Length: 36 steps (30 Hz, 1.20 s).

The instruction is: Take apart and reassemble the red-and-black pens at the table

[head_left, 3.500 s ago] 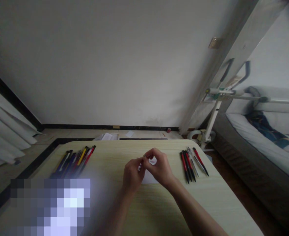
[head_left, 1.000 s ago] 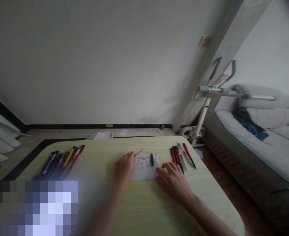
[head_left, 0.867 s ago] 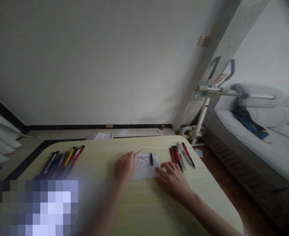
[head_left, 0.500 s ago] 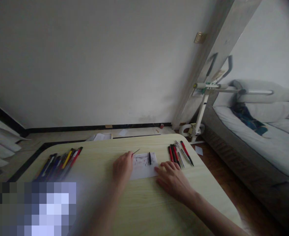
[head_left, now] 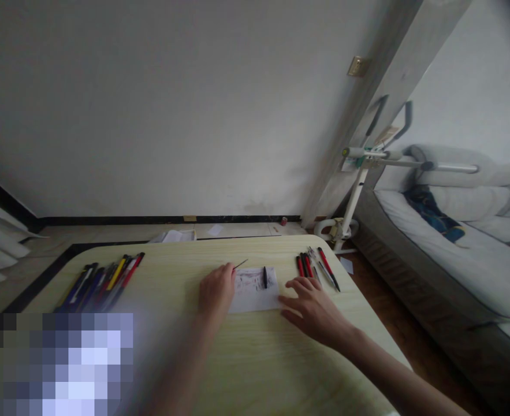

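A white slip of paper (head_left: 255,292) with scribbles lies on the light wooden table (head_left: 246,370). A short black pen part (head_left: 264,277) rests on its far end. My left hand (head_left: 216,290) is closed beside the paper's left edge and pinches a thin dark refill (head_left: 239,264) that points away to the right. My right hand (head_left: 313,307) lies flat with fingers spread just right of the paper, near a small row of red and black pens (head_left: 315,268).
A larger bunch of blue, yellow and red pens (head_left: 103,280) lies at the table's far left. A blurred patch covers the near left corner. Beyond the table are a white wall, papers on the floor (head_left: 172,236), a white exercise machine (head_left: 358,185) and a bed (head_left: 454,242).
Earlier both hands were raised together over the paper working on a small part. Now they rest on the table either side of it, and my right hand has slid slightly right.
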Available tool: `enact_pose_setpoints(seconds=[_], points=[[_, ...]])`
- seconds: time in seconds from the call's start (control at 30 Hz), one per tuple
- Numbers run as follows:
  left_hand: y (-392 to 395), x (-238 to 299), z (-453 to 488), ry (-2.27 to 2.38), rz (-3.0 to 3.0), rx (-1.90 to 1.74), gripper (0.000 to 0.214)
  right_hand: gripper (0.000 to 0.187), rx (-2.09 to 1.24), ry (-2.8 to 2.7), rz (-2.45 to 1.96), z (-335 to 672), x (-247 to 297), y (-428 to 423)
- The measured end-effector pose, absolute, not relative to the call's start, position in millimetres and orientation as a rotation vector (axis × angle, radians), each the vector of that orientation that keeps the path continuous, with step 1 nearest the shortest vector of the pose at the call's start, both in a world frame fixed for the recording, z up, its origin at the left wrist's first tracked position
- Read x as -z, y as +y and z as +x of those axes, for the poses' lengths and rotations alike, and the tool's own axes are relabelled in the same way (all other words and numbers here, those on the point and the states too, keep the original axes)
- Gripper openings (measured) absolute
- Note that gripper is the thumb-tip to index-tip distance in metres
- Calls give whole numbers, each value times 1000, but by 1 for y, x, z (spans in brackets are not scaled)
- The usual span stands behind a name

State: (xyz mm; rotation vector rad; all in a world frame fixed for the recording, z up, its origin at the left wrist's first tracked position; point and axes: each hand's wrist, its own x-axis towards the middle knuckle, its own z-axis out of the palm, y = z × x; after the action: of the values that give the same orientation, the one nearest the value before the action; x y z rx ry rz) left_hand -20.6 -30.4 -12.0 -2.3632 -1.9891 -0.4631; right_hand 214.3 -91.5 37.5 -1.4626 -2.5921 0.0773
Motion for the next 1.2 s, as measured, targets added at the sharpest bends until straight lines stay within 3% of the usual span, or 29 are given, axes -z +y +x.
enact_pose_setpoints(seconds=[0.3,0.67,1.2], points=[[-30,10,-20,-2009,-2373,470,23,48,-557,-2748,-1931,186,-56,-35],[-31,11,-20,-2004,-2378,434,24,34,-1545,-2758,-1839,175,-34,5],[-33,8,-19,-2023,-2362,388,23,30,-1714,-2673,-1904,180,-36,7]])
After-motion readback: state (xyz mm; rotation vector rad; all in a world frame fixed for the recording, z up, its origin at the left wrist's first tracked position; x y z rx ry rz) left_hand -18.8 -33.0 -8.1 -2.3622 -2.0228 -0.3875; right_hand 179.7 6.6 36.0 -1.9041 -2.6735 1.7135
